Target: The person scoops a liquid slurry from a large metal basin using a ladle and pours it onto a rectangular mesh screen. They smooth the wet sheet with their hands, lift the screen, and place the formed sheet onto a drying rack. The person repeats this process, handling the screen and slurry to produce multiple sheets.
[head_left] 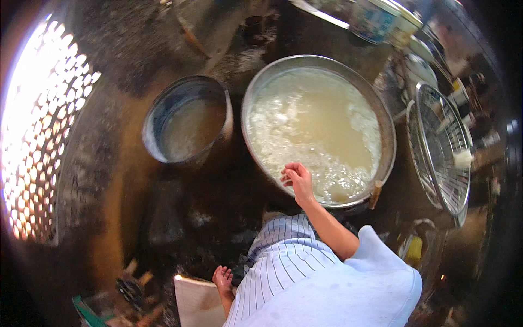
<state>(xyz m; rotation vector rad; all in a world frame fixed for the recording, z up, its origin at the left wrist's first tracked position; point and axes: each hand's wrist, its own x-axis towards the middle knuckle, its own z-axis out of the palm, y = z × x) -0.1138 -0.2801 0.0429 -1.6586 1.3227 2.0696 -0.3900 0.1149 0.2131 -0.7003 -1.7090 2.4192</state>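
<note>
My right hand hovers over the near part of a wide metal pan of frothy, pale liquid; its fingers are loosely bent and apart, with nothing visible in them. A short wooden handle is at the pan's right rim. Low beside my striped clothing, my left hand is open with curled fingers, close to a pale board. Left of the pan stands a smaller round vessel holding cloudy liquid.
Wire baskets lean at the right. Plastic buckets stand at the top right. A bright perforated opening is on the left. Tools and wood pieces lie at lower left on the dark, wet floor.
</note>
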